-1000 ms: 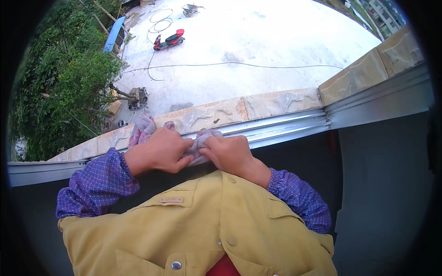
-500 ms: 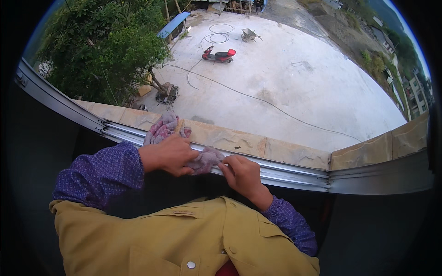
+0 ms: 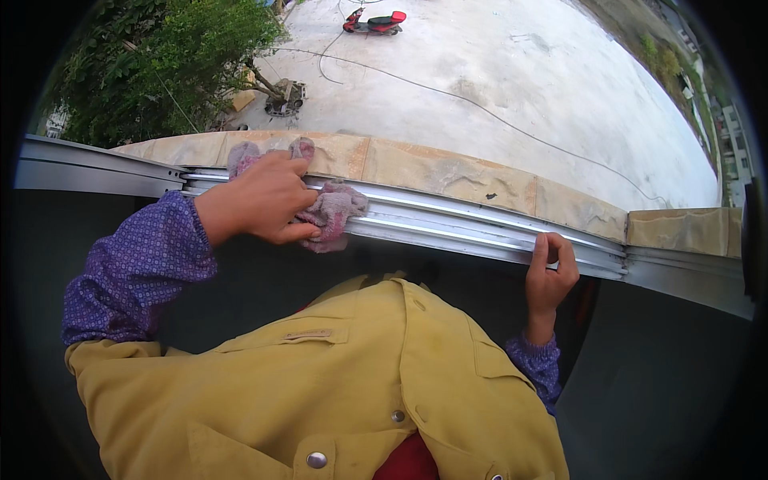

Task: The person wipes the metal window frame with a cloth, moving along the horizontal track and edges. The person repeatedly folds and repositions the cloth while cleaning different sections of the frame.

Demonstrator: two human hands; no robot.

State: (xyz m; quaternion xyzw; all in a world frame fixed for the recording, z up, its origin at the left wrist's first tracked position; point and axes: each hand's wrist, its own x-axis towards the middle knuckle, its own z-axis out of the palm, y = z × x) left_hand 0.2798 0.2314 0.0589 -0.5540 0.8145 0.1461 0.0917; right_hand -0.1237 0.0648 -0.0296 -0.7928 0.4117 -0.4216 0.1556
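A greyish-pink rag [image 3: 334,212] lies bunched over the metal window track [image 3: 448,226], part of it reaching onto the stone ledge. My left hand [image 3: 268,196] is closed on the rag and presses it down, its thumb along the near side. Well to the right, my right hand [image 3: 552,272] is raised at the near edge of the track, fingers curled to the thumb in a pinch. Whatever may be between those fingertips is too small to make out.
Beyond the track runs a tan stone ledge [image 3: 448,172] with a small dark speck [image 3: 490,196]. Metal frame sides [image 3: 96,168] bound the opening. Far below are a pale concrete yard [image 3: 512,96], a red scooter [image 3: 374,24], a long hose [image 3: 448,88] and a leafy tree [image 3: 200,60].
My right hand has left the rag and moved right along the track. My left hand stays on the rag. The view has tilted down, so the scooter sits higher in the picture.
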